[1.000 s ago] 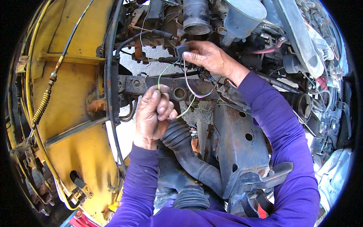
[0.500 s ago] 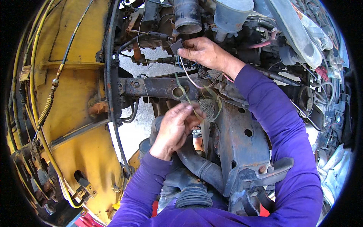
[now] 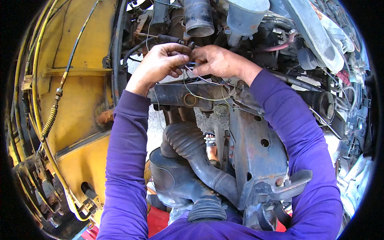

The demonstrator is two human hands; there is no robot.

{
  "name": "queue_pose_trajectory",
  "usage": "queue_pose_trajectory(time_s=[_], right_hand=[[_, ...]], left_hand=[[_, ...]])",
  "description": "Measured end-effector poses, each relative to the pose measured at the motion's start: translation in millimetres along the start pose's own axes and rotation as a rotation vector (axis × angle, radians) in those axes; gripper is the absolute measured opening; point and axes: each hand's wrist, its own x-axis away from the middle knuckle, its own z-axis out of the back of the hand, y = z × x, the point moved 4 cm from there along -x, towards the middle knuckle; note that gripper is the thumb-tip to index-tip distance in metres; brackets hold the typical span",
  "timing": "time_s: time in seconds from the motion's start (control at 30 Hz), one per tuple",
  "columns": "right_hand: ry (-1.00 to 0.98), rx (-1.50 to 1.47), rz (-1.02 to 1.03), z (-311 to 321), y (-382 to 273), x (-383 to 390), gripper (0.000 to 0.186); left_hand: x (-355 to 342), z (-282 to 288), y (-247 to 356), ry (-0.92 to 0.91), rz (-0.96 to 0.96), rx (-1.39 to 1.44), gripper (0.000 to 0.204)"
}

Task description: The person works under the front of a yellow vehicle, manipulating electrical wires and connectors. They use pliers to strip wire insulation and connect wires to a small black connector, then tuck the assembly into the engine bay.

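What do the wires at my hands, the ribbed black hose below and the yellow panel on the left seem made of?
The wires: likely plastic-coated, going by their thin, smooth coloured skins; I can't make out the cores. The hose: probably rubber, dull black, with soft-looking folds. The panel: painted metal, perhaps steel, judging by its light sheen and dark, worn patches.

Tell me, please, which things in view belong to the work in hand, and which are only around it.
At the work:
- left hand
- right hand
- thin coloured wires, running to the hands

Only around it:
- black corrugated hose
- yellow panel
- grey canister
- pink hose
- cable with a coiled spring
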Motion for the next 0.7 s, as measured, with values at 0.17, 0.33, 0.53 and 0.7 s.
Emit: queue_pose_trajectory(time_s=[0.17,0.33,0.53,0.7], right_hand=[[0.122,-0.065,0.043,10.5,8.8,4.1,0.029],[0.139,-0.098,0.056,6.3,11.0,0.2,0.027],[0.204,0.019,0.073,11.7,14.9,4.8,0.027],[0.144,-0.095,0.070,13.4,-6.1,8.9,0.043]], left_hand=[[-8.6,1.0,-17.2,-0.116,0.091,-0.101,0.029],[-9.5,1.5,-23.1,-0.126,-0.072,-0.282,0.022],[-8.8,-6.4,-22.5,-0.097,0.089,0.003,0.019],[-2.2,1.7,-46.2,0.074,0.178,0.141,0.019]])
